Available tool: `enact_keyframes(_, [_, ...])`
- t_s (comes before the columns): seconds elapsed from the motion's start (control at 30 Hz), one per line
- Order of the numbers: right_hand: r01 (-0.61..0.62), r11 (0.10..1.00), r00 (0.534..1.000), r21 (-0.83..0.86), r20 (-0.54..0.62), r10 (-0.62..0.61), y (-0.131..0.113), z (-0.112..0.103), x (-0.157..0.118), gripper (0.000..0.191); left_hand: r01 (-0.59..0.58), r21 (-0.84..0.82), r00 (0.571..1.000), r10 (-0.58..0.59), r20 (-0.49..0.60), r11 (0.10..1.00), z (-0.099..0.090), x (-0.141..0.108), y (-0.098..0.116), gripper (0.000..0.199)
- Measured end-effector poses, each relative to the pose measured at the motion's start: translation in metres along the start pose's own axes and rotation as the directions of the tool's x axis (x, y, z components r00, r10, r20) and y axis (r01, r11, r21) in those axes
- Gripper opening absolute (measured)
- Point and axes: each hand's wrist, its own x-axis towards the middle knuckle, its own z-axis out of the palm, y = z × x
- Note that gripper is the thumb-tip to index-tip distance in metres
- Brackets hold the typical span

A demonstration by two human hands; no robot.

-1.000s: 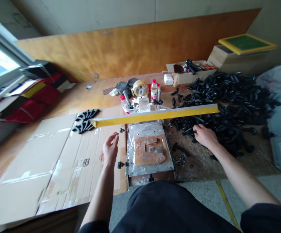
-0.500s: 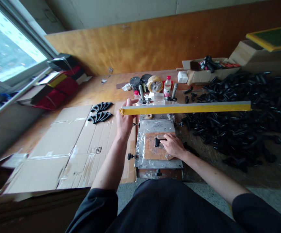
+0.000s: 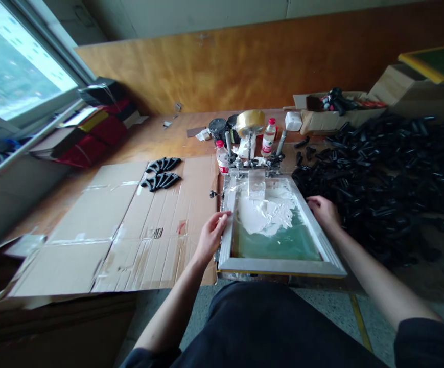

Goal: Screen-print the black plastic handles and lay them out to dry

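Note:
A screen printing frame [image 3: 279,267] with grey metal sides lies lowered over the metal base in front of me. White ink [image 3: 263,217] is spread thickly over the back half of its green mesh [image 3: 279,248]. A pale, see-through block [image 3: 256,185] stands in the ink near the hinge clamp [image 3: 254,166]. My left hand [image 3: 212,236] is closed on the frame's left side, thumb by the edge. On the right side, my right hand [image 3: 324,212] has its curled fingers at the outer edge. The wooden board and the black part on it are hidden underneath.
Two rows of black curved parts [image 3: 162,174] lie on flattened cardboard [image 3: 130,250] at left. A large heap of black parts [image 3: 378,174] covers the right side. Behind the clamp stand bottles [image 3: 268,137], dark jars [image 3: 217,130] and a tape roll [image 3: 250,121].
The frame has swung down from its raised position, with my left hand coming down along its left side. My right hand has left the black part and moved right to the frame's edge.

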Motion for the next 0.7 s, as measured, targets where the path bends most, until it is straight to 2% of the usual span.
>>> enact_keyframes(0.03, [0.015, 1.0, 0.998, -0.02, -0.062, -0.016, -0.005, -0.003, 0.01, 0.037, 0.037, 0.026, 0.999, -0.037, 0.009, 0.999, 0.002, -0.002, -0.017, 0.052])
enact_keyframes(0.07, [0.082, 0.996, 0.991, -0.043, -0.107, -0.086, -0.016, -0.002, 0.019, 0.04, 0.068, 0.064, 0.998, -0.068, 0.004, 0.996, 0.005, -0.003, -0.032, 0.055])
enact_keyframes(0.13, [0.292, 0.949, 0.944, -0.122, -0.123, -0.306, -0.048, 0.011, 0.033, 0.054, 0.114, 0.168, 0.993, -0.111, -0.029, 0.979, 0.01, -0.001, -0.058, 0.061])
enact_keyframes(0.2, [0.464, 0.862, 0.88, -0.203, -0.006, -0.475, -0.084, 0.032, 0.041, 0.061, 0.136, 0.265, 0.991, -0.127, -0.052, 0.955, 0.014, 0.003, -0.074, 0.061])
enact_keyframes(0.23, [0.503, 0.833, 0.863, -0.231, 0.08, -0.499, -0.099, 0.042, 0.043, 0.056, 0.137, 0.3, 0.991, -0.127, -0.053, 0.944, 0.015, 0.005, -0.079, 0.061])
enact_keyframes(0.3, [0.525, 0.808, 0.847, -0.268, 0.257, -0.465, -0.119, 0.058, 0.041, 0.034, 0.13, 0.347, 0.992, -0.122, -0.044, 0.929, 0.016, 0.008, -0.084, 0.059])
enact_keyframes(0.37, [0.537, 0.79, 0.826, -0.296, 0.377, -0.419, -0.124, 0.067, 0.029, 0.014, 0.129, 0.363, 0.992, -0.125, -0.035, 0.923, 0.015, 0.009, -0.085, 0.057])
enact_keyframes(0.43, [0.601, 0.739, 0.777, -0.304, 0.44, -0.451, -0.118, 0.069, 0.009, 0.009, 0.142, 0.357, 0.99, -0.14, -0.033, 0.923, 0.015, 0.009, -0.086, 0.056])
enact_keyframes(0.47, [0.655, 0.698, 0.734, -0.292, 0.465, -0.495, -0.113, 0.067, -0.002, 0.013, 0.149, 0.35, 0.989, -0.146, -0.035, 0.925, 0.015, 0.008, -0.086, 0.056])
enact_keyframes(0.53, [0.768, 0.599, 0.615, -0.226, 0.523, -0.591, -0.103, 0.061, -0.023, 0.022, 0.157, 0.348, 0.988, -0.152, -0.041, 0.924, 0.014, 0.008, -0.087, 0.056])
enact_keyframes(0.6, [0.846, 0.519, 0.486, -0.122, 0.573, -0.659, -0.096, 0.051, -0.034, 0.025, 0.162, 0.357, 0.987, -0.156, -0.046, 0.92, 0.015, 0.008, -0.088, 0.056])
enact_keyframes(0.63, [0.863, 0.5, 0.439, -0.068, 0.589, -0.678, -0.094, 0.046, -0.036, 0.024, 0.165, 0.36, 0.986, -0.158, -0.049, 0.918, 0.015, 0.009, -0.088, 0.056])
enact_keyframes(0.67, [0.867, 0.498, 0.411, -0.022, 0.598, -0.688, -0.094, 0.042, -0.034, 0.023, 0.167, 0.36, 0.986, -0.159, -0.054, 0.918, 0.015, 0.009, -0.089, 0.056])
enact_keyframes(0.7, [0.859, 0.512, 0.405, 0.009, 0.599, -0.691, -0.094, 0.04, -0.031, 0.021, 0.168, 0.356, 0.986, -0.158, -0.057, 0.919, 0.015, 0.009, -0.089, 0.056])
